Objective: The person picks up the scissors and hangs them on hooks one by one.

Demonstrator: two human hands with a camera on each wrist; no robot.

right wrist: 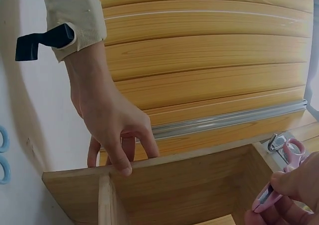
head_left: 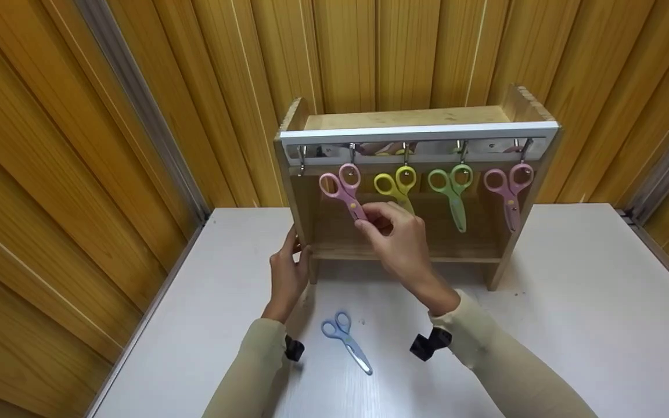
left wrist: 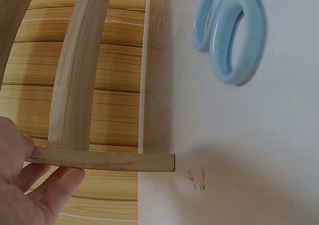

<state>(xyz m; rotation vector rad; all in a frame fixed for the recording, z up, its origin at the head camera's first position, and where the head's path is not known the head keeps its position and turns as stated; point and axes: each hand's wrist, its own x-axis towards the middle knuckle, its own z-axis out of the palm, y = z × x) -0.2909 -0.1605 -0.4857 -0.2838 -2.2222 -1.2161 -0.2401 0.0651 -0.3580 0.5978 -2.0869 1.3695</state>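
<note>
A wooden rack [head_left: 407,253] with a row of metal hooks along its front top edge stands on the table. My right hand [head_left: 398,235] pinches the blade end of pink scissors [head_left: 348,188], whose right loop is at the second hook from the left. My left hand [head_left: 289,273] grips the lower left side panel [left wrist: 99,160] of the rack between thumb and fingers. Yellow scissors [head_left: 395,183], green scissors [head_left: 453,191] and another pair of pink scissors [head_left: 509,188] hang from the hooks further right. Blue scissors [head_left: 347,342] lie on the table between my forearms.
The leftmost hook [head_left: 302,159] bears nothing. Wood-patterned panels [head_left: 398,52] rise behind the rack and on both sides. White table surface [head_left: 590,302] extends left and right of the rack. Black wrist-worn pieces [head_left: 430,343] stick out from the sleeves.
</note>
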